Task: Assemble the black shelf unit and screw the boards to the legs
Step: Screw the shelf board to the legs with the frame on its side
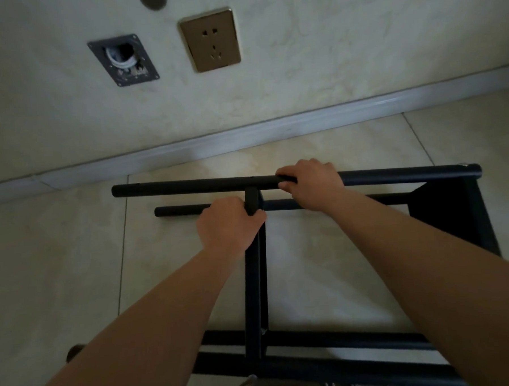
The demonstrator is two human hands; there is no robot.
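The black shelf unit lies on its side on the tiled floor. Its top round leg (188,187) runs left to right, a second leg (180,211) lies behind and below it. A thin black board (254,281) stands on edge between the legs, meeting the top leg at the middle. My left hand (230,223) grips the upper end of this board just under the leg. My right hand (310,182) grips the top leg right beside the joint. Another black board (452,212) is fixed at the right end. Two more legs (343,340) lie near me.
A wall with a white skirting board (244,135) stands just beyond the unit. On it are a brass power socket (210,40) and an open grey wall box (122,60). Light floor tiles (59,262) spread to the left.
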